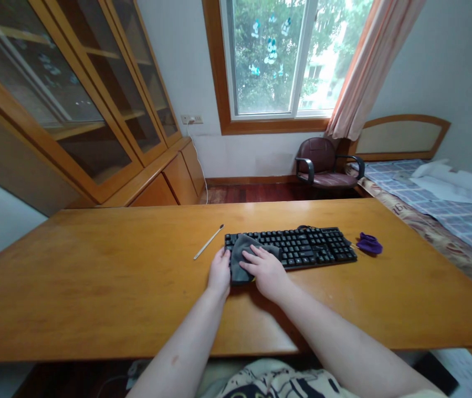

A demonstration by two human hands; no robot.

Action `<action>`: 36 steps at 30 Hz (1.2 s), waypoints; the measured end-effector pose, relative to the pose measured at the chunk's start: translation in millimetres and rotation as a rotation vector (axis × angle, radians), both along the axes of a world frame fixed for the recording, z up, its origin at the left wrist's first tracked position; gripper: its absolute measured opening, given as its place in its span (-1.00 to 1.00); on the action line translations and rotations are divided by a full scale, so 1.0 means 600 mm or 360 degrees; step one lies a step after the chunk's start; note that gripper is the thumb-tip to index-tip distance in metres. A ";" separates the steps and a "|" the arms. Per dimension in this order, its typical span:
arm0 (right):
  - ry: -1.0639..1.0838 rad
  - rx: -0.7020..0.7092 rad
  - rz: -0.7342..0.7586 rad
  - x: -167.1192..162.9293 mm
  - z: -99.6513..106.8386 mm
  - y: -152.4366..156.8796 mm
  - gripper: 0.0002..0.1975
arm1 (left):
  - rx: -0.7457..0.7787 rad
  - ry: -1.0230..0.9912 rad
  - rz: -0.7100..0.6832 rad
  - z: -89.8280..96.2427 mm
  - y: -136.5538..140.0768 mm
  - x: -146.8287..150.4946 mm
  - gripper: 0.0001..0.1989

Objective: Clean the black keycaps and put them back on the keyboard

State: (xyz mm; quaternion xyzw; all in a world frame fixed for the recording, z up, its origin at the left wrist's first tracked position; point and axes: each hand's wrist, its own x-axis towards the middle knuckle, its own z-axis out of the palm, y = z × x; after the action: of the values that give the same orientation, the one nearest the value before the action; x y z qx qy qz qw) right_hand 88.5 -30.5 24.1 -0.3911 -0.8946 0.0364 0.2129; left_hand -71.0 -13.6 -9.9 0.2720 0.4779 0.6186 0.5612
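A black keyboard [310,247] lies on the wooden desk in front of me. Over its left end is spread a dark grey cloth [239,250], covering the keys there. My left hand [219,272] grips the keyboard's left edge beside the cloth, fingers closed around it. Flat on top of the cloth rests my right hand [266,270], its fingers stretched out and apart, pressing it against the keys. Left of the keyboard is a thin, light-coloured stick with a dark tip [208,242]. By the keyboard's right end sits a small crumpled purple cloth item [369,244].
The wooden desk [95,287] stretches wide to both sides, with its near edge at my body. Beyond it stand a maroon armchair [318,157], a glass-door cabinet [95,119] on the left and a bed [447,193] on the right. A white cable [197,157] hangs from a wall socket.
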 end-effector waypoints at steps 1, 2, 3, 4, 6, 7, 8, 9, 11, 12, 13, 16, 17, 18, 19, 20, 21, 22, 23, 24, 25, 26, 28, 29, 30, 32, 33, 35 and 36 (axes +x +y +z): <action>-0.0022 -0.0026 -0.0024 0.010 -0.008 0.003 -0.50 | -0.0013 0.0005 0.0026 -0.004 -0.006 -0.011 -0.64; -0.0043 -0.0039 -0.0087 0.028 -0.014 0.006 -0.49 | -0.0036 0.0011 0.0061 -0.008 -0.012 -0.022 -0.65; -0.0064 -0.0041 -0.0181 0.054 -0.019 0.011 -0.47 | -0.0048 0.0021 0.0078 -0.012 -0.019 -0.033 -0.66; -0.0078 -0.0041 -0.0318 0.086 -0.022 0.016 -0.45 | -0.0064 0.0027 0.0085 -0.015 -0.026 -0.042 -0.68; -0.0136 -0.0052 -0.0603 0.156 -0.021 0.029 -0.43 | -0.0091 0.0040 0.0095 -0.021 -0.036 -0.053 -0.69; -0.0167 -0.0070 -0.0755 0.192 -0.017 0.036 -0.43 | -0.0100 0.0047 0.0097 -0.022 -0.039 -0.056 -0.70; -0.0208 -0.0108 -0.0891 0.227 -0.010 0.044 -0.45 | -0.0105 0.0056 0.0102 -0.024 -0.041 -0.058 -0.70; -0.0228 -0.0160 -0.1084 0.260 -0.002 0.051 -0.49 | -0.0108 0.0068 0.0112 -0.024 -0.041 -0.058 -0.70; -0.0215 -0.0239 -0.1474 0.312 0.020 0.064 -0.57 | -0.0101 0.0102 0.0132 -0.026 -0.039 -0.057 -0.71; -0.0198 -0.0238 -0.1591 0.329 0.031 0.068 -0.60 | -0.0096 0.0122 0.0139 -0.028 -0.037 -0.056 -0.72; -0.0145 -0.0209 -0.1688 0.337 0.041 0.070 -0.61 | -0.0091 0.0143 0.0139 -0.029 -0.036 -0.057 -0.72; 0.0149 0.0121 -0.1594 0.300 0.049 0.062 -0.52 | -0.0086 0.0181 0.0111 -0.034 -0.032 -0.059 -0.71; 0.0197 0.0196 -0.1406 0.270 0.042 0.055 -0.46 | -0.0090 0.0185 0.0105 -0.036 -0.032 -0.060 -0.71; 0.0209 0.0215 -0.1172 0.235 0.032 0.047 -0.42 | -0.0095 0.0188 0.0105 -0.037 -0.031 -0.062 -0.71; 0.0178 0.0172 -0.0889 0.199 0.018 0.039 -0.39 | -0.0101 0.0195 0.0119 -0.038 -0.032 -0.064 -0.71; 0.0112 0.0066 -0.0604 0.166 0.002 0.031 -0.37 | -0.0106 0.0200 0.0136 -0.038 -0.032 -0.065 -0.71; 0.0078 -0.0037 -0.0441 0.139 -0.013 0.024 -0.36 | -0.0110 0.0203 0.0147 -0.038 -0.034 -0.067 -0.71; 0.0087 -0.0093 -0.0408 0.121 -0.026 0.018 -0.35 | -0.0112 0.0203 0.0155 -0.037 -0.036 -0.068 -0.72; 0.0090 -0.0137 -0.0398 0.114 -0.037 0.015 -0.34 | -0.0114 0.0199 0.0158 -0.036 -0.038 -0.069 -0.72; 0.0094 -0.0170 -0.0430 0.116 -0.044 0.015 -0.35 | -0.0114 0.0191 0.0154 -0.034 -0.041 -0.069 -0.72; 0.0100 -0.0185 -0.0498 0.127 -0.049 0.016 -0.36 | -0.0115 0.0178 0.0144 -0.031 -0.044 -0.070 -0.71; 0.0098 -0.0192 -0.0582 0.145 -0.050 0.019 -0.37 | -0.0120 0.0164 0.0136 -0.029 -0.046 -0.070 -0.71; 0.0102 -0.0193 -0.0789 0.194 -0.047 0.027 -0.39 | -0.0134 0.0142 0.0135 -0.024 -0.050 -0.070 -0.72; 0.0111 -0.0205 -0.0929 0.220 -0.044 0.031 -0.40 | -0.0141 0.0136 0.0132 -0.022 -0.051 -0.070 -0.72; 0.0125 -0.0232 -0.1074 0.246 -0.040 0.033 -0.40 | -0.0147 0.0134 0.0132 -0.021 -0.051 -0.070 -0.73; 0.0182 -0.0283 -0.1366 0.293 -0.033 0.032 -0.43 | -0.0153 0.0139 0.0136 -0.020 -0.050 -0.072 -0.74; 0.0235 -0.0275 -0.1469 0.314 -0.030 0.028 -0.45 | -0.0154 0.0139 0.0137 -0.019 -0.050 -0.073 -0.74; 0.0428 -0.0173 -0.1624 0.350 -0.022 0.013 -0.48 | -0.0150 0.0125 0.0149 -0.017 -0.049 -0.078 -0.74; 0.0558 -0.0113 -0.1691 0.365 -0.017 0.004 -0.48 | -0.0145 0.0111 0.0158 -0.015 -0.049 -0.081 -0.73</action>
State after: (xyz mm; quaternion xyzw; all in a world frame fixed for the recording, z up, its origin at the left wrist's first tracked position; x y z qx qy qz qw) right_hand 307.8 -28.3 13.9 -0.7832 -0.5239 0.0188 0.3342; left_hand -119.5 -42.8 -18.9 0.2436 0.5378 0.6134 0.5246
